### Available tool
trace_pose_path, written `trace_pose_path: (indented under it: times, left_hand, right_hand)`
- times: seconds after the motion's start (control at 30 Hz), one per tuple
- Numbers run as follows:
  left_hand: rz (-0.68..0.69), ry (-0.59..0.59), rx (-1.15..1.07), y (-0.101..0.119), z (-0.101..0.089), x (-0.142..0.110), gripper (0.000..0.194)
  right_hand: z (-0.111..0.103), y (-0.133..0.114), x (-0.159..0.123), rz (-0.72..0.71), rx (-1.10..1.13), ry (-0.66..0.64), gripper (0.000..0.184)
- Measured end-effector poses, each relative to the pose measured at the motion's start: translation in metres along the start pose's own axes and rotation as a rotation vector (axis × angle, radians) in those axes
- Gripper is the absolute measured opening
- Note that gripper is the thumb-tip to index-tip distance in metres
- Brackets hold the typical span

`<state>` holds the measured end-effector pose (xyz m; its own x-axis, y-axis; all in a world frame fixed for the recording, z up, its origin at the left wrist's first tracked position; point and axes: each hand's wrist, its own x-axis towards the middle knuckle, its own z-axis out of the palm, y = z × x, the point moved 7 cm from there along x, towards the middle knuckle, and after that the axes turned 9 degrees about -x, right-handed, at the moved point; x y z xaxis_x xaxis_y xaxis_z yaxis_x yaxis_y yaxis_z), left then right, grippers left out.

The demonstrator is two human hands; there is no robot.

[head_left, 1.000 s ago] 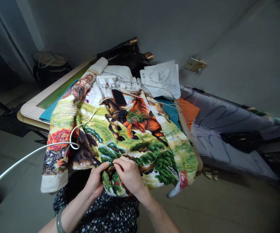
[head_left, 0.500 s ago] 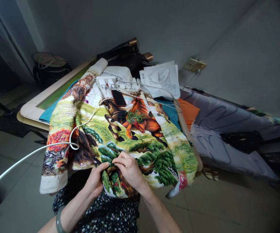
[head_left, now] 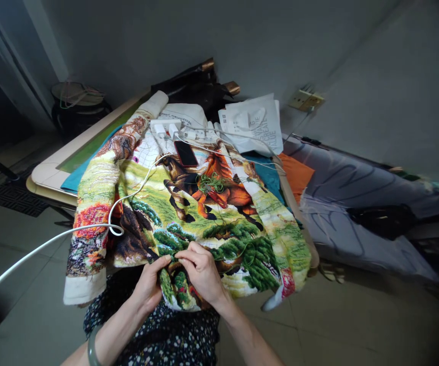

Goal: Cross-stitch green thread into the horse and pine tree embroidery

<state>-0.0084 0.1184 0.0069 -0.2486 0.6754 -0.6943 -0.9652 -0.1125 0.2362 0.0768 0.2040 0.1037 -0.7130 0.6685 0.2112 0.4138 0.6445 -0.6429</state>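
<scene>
where l hand (head_left: 151, 284) & r hand (head_left: 203, 270) pinch: embroidered cloth (head_left: 189, 213) edge, between closed fingertips.

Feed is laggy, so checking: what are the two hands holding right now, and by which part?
Both the left hand and right hand pinch the colourful embroidered horse-scene cloth at its near edge, over the lap. Any needle is too small to see.

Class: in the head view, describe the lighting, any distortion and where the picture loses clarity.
Head view: soft daylight on the colourful horse embroidery cloth; wide-lens bending, with dark corners at the edges; the left hand and right hand are sharp; the black bag is dim.
</scene>
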Motion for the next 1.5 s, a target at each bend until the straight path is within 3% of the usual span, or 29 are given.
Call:
trace_pose_path:
  times: [0.27,0.5,0.67,0.87,1.5]
  left_hand:
    - [0.005,0.01,-0.007,-0.001,0.002,-0.003,0.015]
    - [0.022,0.054,0.036,0.002,0.002,-0.002,0.019]
    - [0.099,0.1,0.093,0.009,0.001,-0.002,0.022]
    - [0.125,0.113,0.115,0.009,0.003,-0.003,0.025]
    - [0.195,0.12,0.099,0.009,0.009,-0.006,0.022]
  right_hand:
    - [0.005,-0.005,-0.011,0.111,-0.008,0.102,0.022]
    - [0.027,0.007,-0.022,0.4,0.234,0.184,0.012]
    - [0.039,0.01,-0.032,0.472,0.323,0.222,0.011]
    - [0.043,0.013,-0.037,0.475,0.355,0.238,0.014]
    - [0.03,0.01,-0.034,0.312,0.236,0.305,0.016]
